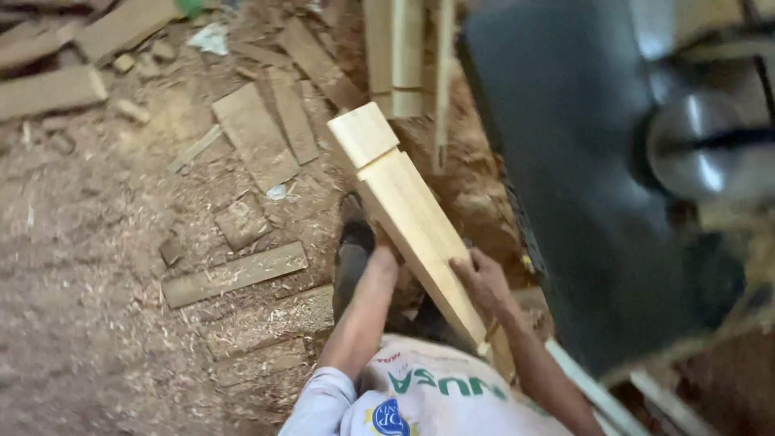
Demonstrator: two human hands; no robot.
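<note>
Between left hand (386, 245), right hand (483, 278), wooden post (408, 210)

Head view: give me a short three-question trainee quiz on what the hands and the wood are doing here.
1. True or false: both hands grip the pale, square-section tapered wooden post.
2. Which hand is on the post's edge nearest the dark grey machine housing? A) left hand B) right hand
3. Fill in: the ground is covered in sawdust and flat brown wooden ____.

Key: 1 true; 2 B; 3 offcuts.
</note>
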